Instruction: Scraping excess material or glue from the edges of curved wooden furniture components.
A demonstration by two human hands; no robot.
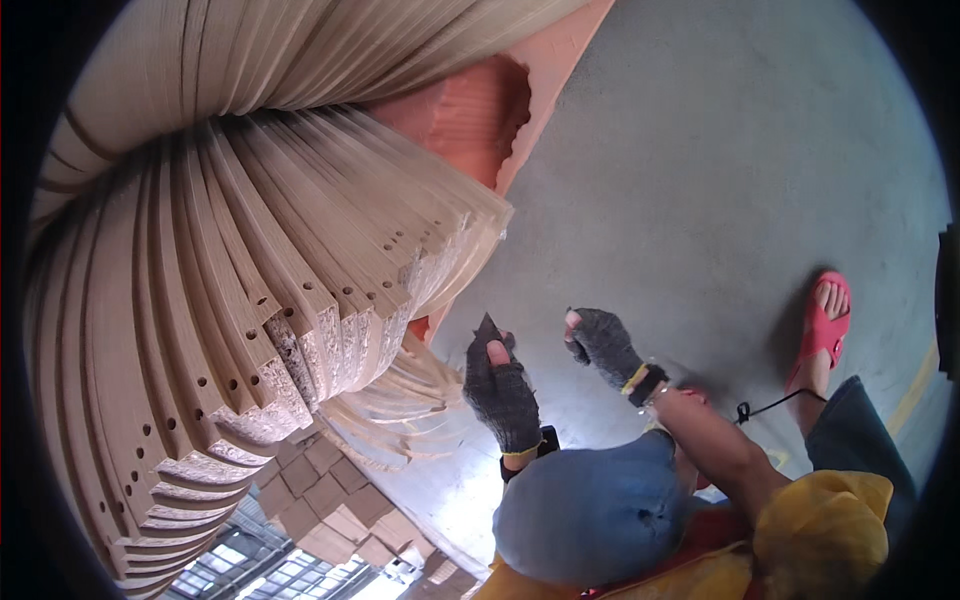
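My left hand [503, 398], in a dark grey fingerless knit glove, is closed with the bare thumb pressed on a small dark pointed piece [487, 328]. Its exact kind does not show. My right hand [603, 347], gloved the same way, is curled with thumb against fingers, a short gap to the right of the left one. Whatever it may pinch is hidden. Closest to the left hand are the chipped ends of a large stack of wood-grain particleboard panels [300, 240], drilled with small round holes. Neither hand touches the panels.
An orange surface [455, 112] with a ragged dark edge lies beside the panels. More boards [400, 410] and brown cartons [320, 480] are at lower left. Below me are my blue-clad knee [590, 510] and a red sandal [825, 330] on the grey concrete floor [720, 150].
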